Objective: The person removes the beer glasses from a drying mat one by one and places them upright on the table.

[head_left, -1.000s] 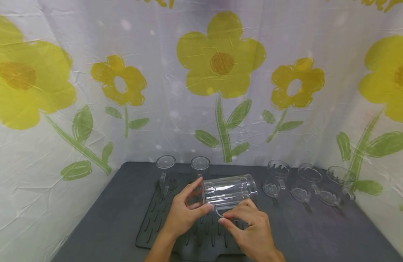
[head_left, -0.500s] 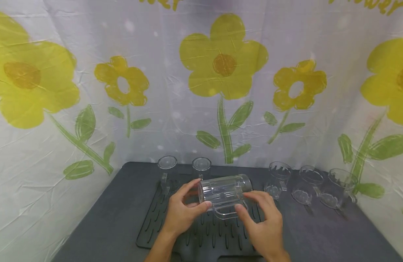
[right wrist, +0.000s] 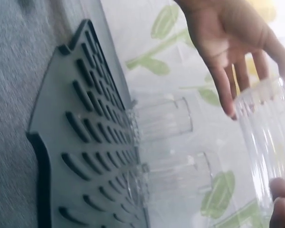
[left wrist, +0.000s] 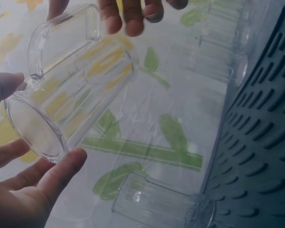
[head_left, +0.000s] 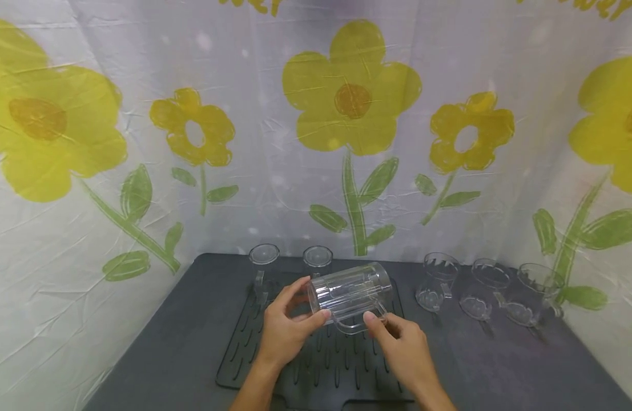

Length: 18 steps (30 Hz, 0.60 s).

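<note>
A clear glass mug [head_left: 349, 291] lies on its side in the air above the black drying mat [head_left: 316, 368], its right end tilted up. My left hand [head_left: 287, 328] grips its left end, thumb in front and fingers spread round the edge. The handle faces down toward me, and my right hand [head_left: 403, 342] holds it between thumb and fingers near the mug's right end. In the left wrist view, several right fingers [left wrist: 133, 16] extend past the handle of the mug [left wrist: 71, 90]. The right wrist view shows my left hand [right wrist: 232, 42] round one end.
Two clear mugs [head_left: 264, 255] [head_left: 318, 258] stand upside down at the mat's back edge. Three more mugs [head_left: 435, 282] [head_left: 482, 291] [head_left: 531, 297] stand upright to the right on the dark table [head_left: 156, 342]. A flower-printed curtain [head_left: 264, 188] hangs behind.
My right hand let go of the handle near the left end, opened, and took it again farther right. The mug's handle has turned toward me, and its right end has risen.
</note>
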### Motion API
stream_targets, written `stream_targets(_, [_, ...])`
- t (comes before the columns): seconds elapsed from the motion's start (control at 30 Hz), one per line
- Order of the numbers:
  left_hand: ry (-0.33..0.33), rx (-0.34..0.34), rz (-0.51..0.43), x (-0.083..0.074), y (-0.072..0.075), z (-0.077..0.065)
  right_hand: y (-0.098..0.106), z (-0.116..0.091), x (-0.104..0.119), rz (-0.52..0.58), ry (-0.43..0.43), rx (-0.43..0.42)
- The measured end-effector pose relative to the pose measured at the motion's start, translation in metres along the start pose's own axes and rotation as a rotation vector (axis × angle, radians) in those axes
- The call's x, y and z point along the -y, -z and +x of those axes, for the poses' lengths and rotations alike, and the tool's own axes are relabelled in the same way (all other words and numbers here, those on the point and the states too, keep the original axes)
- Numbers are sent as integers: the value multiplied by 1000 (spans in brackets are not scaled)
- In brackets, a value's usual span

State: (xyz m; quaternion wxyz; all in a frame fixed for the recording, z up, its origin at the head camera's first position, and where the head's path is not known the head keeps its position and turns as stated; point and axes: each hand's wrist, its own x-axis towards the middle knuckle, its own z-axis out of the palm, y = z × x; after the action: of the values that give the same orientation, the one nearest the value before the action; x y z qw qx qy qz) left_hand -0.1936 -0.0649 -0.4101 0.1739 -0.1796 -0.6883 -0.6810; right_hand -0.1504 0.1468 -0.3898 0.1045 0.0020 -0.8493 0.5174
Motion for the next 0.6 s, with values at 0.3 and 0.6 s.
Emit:
stream_targets(0.3, [39,67,-116,2,-4,0,-3,1,-3,227,80,-64])
stream_targets(0.6, [90,196,-88,9,-7,-3,5,-1,-1,366,116,-64])
